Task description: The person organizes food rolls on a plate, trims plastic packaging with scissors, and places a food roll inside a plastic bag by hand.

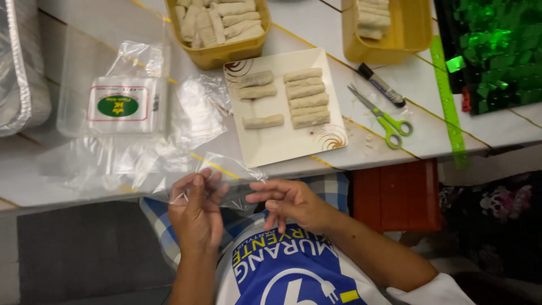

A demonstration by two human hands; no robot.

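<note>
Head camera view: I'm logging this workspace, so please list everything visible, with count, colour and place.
Rolls: eight, pale, on the plate.
Plate: one, cream, square, table centre.
Tubs: two, yellow, holding more rolls, far edge.
Scissors: one, green-handled, right of plate.
Marker: one, black and grey, by the scissors.
Ruler: one, green, right side.
Pack of bags: one, clear with label, left.
Foil tray: one, silver, far left.
Clear bag: one, between both hands.
Left hand: pinching the bag.
Right hand: pinching the bag.

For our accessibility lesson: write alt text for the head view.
Two hands, left hand and right hand, hold a clear plastic bag at a white table's edge. Beyond sit a square plate of spring rolls and green scissors.
</note>
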